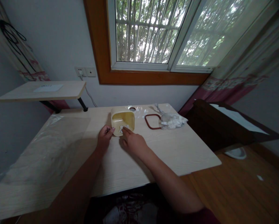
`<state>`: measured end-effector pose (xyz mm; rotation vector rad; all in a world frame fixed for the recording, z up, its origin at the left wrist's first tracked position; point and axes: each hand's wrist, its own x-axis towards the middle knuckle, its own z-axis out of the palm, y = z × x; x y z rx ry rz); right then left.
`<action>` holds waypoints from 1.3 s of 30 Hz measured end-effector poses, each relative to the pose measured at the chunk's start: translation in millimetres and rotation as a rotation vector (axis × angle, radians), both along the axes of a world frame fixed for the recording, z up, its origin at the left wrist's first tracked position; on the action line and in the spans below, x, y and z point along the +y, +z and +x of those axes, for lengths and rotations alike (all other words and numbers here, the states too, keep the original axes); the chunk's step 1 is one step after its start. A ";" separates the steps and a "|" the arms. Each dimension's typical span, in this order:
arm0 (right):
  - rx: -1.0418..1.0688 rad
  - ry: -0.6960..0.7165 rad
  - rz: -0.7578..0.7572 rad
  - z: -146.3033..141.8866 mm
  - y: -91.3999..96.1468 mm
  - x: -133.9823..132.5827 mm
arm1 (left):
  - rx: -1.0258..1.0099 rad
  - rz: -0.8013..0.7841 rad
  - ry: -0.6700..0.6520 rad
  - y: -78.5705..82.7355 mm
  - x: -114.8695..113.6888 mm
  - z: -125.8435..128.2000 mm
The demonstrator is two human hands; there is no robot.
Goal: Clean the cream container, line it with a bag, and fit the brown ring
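"Head view's up on my screen. What do you read?"

"I have a pale yellow container [123, 117] on the bench [188, 149]. I set my clock on its middle, twelve toward the window [148, 31]."

"And the hands?"

"The left hand [105, 134] is at eight o'clock, thumb and fingers grasping the container's near left edge. The right hand [134, 143] is at five o'clock, its foremost fingertips inside the container, on a small white piece [121, 127]. From here I can't tell whether they pinch that piece or only press on it."

"What lies to the right?"

"At three o'clock, apart from the container, I see a reddish-brown ring [152, 114] with rounded corners. Past it on the same line is a clear plastic bag [173, 120] with white stuff inside, meeting the ring's right side. A round hole [132, 109] in the bench sits at one o'clock, near the far rim."

"Other side?"

"Clear film [60, 146] spreads over the bench toward eight o'clock, beyond the left hand. Near ten o'clock I see a raised shelf [70, 90] on dark legs, with a sheet of paper [48, 88] on top."
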<state>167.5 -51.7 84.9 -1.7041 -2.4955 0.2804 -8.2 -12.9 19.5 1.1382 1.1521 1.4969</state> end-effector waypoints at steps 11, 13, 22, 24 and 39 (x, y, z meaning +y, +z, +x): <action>-0.002 0.005 -0.008 -2.3 -1.3 0.7 | 0.024 0.005 -0.003 2.9 -0.8 -0.5; 0.016 0.023 -0.006 -5.8 -2.9 -0.9 | 0.019 0.006 -0.005 3.3 -1.1 -0.4; 0.045 0.044 0.002 -3.3 -3.1 -1.6 | 0.007 -0.005 -0.003 1.0 -0.6 0.3; 0.031 0.022 -0.006 -0.3 -2.3 0.1 | 0.012 -0.008 -0.001 0.6 -0.7 0.4; 0.023 0.038 0.003 -8.4 -3.4 -2.9 | 0.001 -0.011 -0.014 3.4 -1.9 1.0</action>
